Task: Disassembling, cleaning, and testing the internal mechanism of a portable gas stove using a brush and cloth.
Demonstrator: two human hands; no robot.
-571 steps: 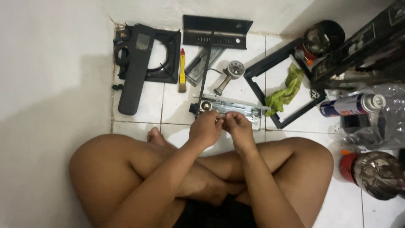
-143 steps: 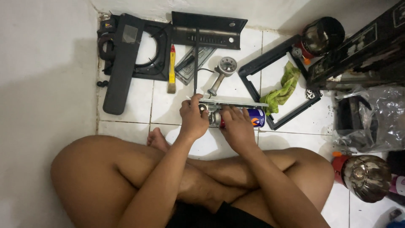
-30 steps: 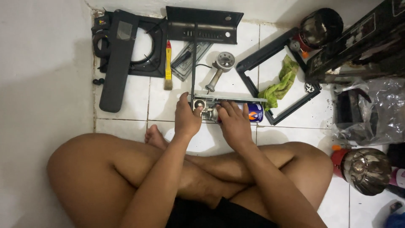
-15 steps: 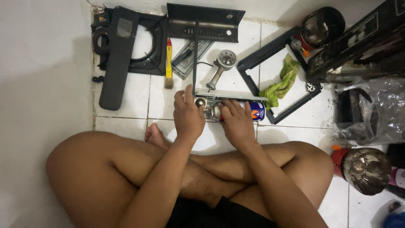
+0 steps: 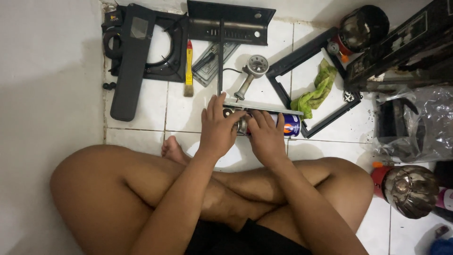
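Both grips clenched: left hand [image 5: 218, 126] on metal bracket [image 5: 264, 106], right hand [image 5: 267, 136] on spray can [image 5: 289, 126].

Both forearms are bare, with no sleeves, watch or bracelet showing. The left hand [image 5: 218, 130] and right hand [image 5: 266, 137] wear no gloves or rings. The legs are bare too, as is one foot [image 5: 172, 148]. Black shorts [image 5: 245, 238] cover the lap.

Left hand [image 5: 218, 126]: palm down, fingers spread and curled forward. Right hand [image 5: 266, 137]: palm down beside it, fingers bent (thumbs nearly touching). Both forearms extended over crossed bare legs, wrists straight.
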